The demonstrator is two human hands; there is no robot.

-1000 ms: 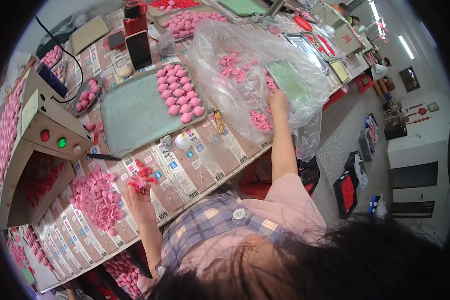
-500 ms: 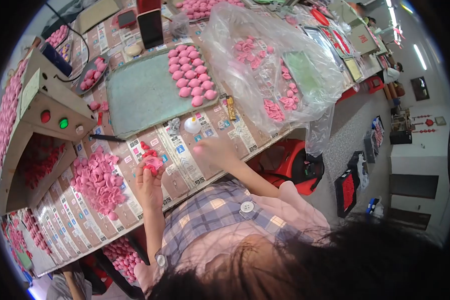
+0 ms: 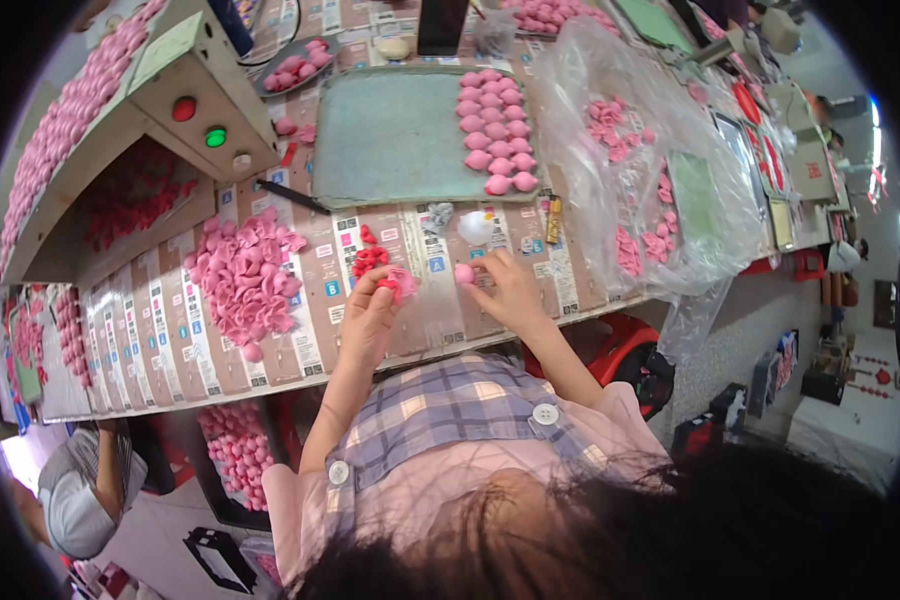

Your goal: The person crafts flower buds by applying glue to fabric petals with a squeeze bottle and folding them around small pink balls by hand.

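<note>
Left hand holds one petalled cluster; right hand, one pink ball.

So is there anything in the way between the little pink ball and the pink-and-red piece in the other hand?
Nothing visible is. The right hand holds the pink ball, the left hand the pink-and-red piece, with just an open gap over the patterned tabletop between them.

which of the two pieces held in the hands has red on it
The red-and-pink piece in the left hand; the ball in the right hand shows only pink.
</note>
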